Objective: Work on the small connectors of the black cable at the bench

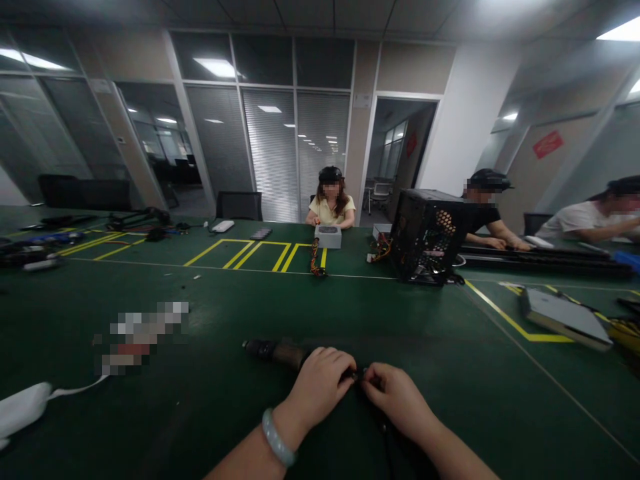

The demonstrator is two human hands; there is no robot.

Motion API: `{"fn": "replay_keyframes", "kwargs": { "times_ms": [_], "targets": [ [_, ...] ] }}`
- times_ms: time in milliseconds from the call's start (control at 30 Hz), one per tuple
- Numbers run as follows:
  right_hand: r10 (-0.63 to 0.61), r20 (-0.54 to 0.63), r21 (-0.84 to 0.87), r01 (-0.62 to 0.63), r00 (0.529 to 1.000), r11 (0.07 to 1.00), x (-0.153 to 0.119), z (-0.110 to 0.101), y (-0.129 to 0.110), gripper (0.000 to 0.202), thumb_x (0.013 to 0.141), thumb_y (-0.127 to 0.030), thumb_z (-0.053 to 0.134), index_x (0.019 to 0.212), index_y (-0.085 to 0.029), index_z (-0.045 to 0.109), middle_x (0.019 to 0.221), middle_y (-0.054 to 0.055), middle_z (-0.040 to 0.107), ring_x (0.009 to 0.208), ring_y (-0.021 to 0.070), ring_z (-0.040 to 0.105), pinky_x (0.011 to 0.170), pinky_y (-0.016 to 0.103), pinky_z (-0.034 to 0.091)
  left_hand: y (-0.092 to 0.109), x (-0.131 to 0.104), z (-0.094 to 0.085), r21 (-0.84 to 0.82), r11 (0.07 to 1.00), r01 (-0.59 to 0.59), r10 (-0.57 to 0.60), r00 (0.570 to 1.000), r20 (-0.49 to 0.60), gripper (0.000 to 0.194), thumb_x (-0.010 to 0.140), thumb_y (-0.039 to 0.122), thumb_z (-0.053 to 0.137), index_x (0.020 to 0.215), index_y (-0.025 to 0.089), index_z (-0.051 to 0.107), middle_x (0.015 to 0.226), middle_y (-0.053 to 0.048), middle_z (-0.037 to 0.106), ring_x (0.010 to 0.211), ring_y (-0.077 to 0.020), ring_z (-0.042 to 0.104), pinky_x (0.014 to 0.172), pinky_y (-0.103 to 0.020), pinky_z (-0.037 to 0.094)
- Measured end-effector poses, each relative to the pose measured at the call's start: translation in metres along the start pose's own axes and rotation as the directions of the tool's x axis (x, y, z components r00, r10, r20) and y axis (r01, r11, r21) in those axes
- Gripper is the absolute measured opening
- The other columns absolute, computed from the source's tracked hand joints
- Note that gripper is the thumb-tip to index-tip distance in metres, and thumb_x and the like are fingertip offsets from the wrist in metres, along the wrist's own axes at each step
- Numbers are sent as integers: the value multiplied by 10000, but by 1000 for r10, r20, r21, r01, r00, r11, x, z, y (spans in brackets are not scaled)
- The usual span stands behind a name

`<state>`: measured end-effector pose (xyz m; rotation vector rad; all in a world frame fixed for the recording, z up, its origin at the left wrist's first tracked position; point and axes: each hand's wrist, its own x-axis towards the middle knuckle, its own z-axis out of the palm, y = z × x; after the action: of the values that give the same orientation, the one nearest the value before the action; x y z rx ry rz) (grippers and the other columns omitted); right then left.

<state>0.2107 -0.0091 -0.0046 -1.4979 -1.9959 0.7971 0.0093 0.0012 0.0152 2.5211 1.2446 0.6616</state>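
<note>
My left hand (324,377), with a pale bracelet (278,437) on its wrist, is closed in a pinch in the lower middle. Facing it, my right hand (397,395) is closed too, thumb against fingertips. The fingertips of both almost meet around something small and dark that I cannot make out. A dark elongated tool (267,350) with a small metal tip lies on the green tabletop (210,413), its right end hidden behind my left hand. Below my right hand runs a thin black cable (385,430).
Across the table a person (331,207) sits behind a grey power supply (328,237) with bundled wires. A black computer case (425,237) stands to the right, near two more people. A silver box (565,317) lies far right; a white device (25,408) with a strap lies left.
</note>
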Motion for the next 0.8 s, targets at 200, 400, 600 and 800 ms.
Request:
{"fn": "replay_keyframes", "kwargs": {
  "times_ms": [200, 400, 600, 800],
  "targets": [
    [40, -20, -76, -41, 999, 996, -2, -2, -5, 125, 831, -268, 561, 769, -205, 649, 672, -28, 607, 617, 125, 540, 555, 208, 318, 1, 1, 1, 5, 1000, 10, -10, 1000, -9, 148, 872, 182, 616, 1004, 243, 586, 1032, 9, 638, 978, -188, 556, 898, -344, 376],
    [14, -24, -163, -18, 1000, 987, -5, -4, -13, 126, 831, -263, 565, 777, -224, 672, 677, -31, 607, 633, 127, 533, 575, 220, 311, 2, 0, -1, 33, 999, 13, -13, 1000, -1, 148, 872, 188, 610, 1006, 242, 578, 999, 11, 631, 957, -184, 552, 870, -331, 383],
    [-19, -36, -128, 14, 999, 992, -6, -5, -17, 129, 834, -252, 570, 767, -224, 677, 805, -6, 609, 755, 147, 577, 669, 228, 375, 5, -1, -4, 22, 1000, -2, 1, 1000, 14, 100, 872, 189, 615, 955, 229, 576, 989, 16, 627, 953, -183, 545, 863, -328, 377],
    [13, -69, -145, -23, 998, 989, -5, -2, -15, 148, 832, -286, 579, 772, -226, 699, 837, 13, 572, 794, 164, 580, 690, 239, 396, 4, 0, -5, 14, 1000, 2, -2, 1000, 8, 86, 867, 176, 615, 925, 224, 574, 959, 20, 625, 921, -180, 541, 832, -329, 369]
  ]
}}
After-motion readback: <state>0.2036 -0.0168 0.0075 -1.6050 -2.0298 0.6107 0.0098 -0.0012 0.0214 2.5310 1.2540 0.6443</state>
